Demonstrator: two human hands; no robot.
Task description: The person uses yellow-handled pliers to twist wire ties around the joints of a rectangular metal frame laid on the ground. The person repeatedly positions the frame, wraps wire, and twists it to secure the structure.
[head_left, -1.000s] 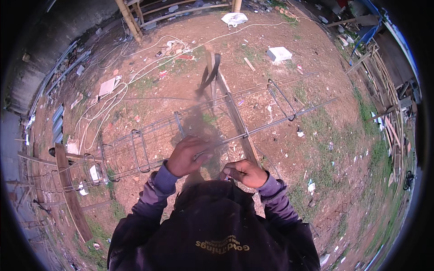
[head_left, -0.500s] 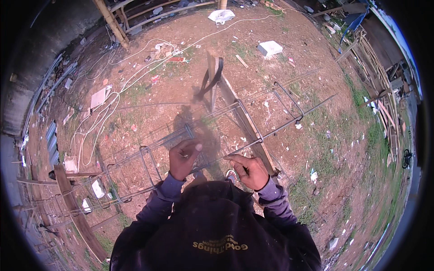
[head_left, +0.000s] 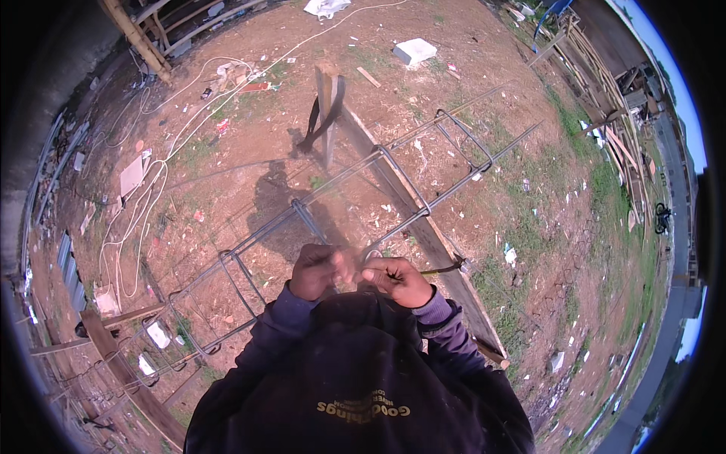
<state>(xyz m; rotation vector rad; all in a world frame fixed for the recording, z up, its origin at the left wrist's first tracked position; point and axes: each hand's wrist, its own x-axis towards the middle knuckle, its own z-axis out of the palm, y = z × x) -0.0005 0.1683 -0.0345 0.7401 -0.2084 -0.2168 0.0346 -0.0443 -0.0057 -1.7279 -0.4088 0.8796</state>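
Observation:
A steel rebar cage point(head_left: 461, 179), long rods with square stirrups, crosses in front of me from lower left to upper right. Just beyond my hands is one stirrup point(head_left: 308, 218) of it. My left hand point(head_left: 318, 272) is curled with its fingertips blurred, held over the near side of the cage. Close beside it, my right hand point(head_left: 401, 281) has thumb and forefinger pinched together. Whatever lies between the fingers of either hand is too small or blurred to make out. Right of my right hand, a slim tool with a yellowish handle point(head_left: 437, 270) lies by the plank.
A wooden plank point(head_left: 395, 181) runs under the cage toward a short post point(head_left: 328, 125) with a black strap point(head_left: 339, 97). Another plank point(head_left: 125, 371) supports the cage at left. Pale cable point(head_left: 162, 170), a white block point(head_left: 414, 51) and litter lie on the dirt.
My hands have come closer together and nearer my body. The view has shifted, so the cage and ground sit further up and left.

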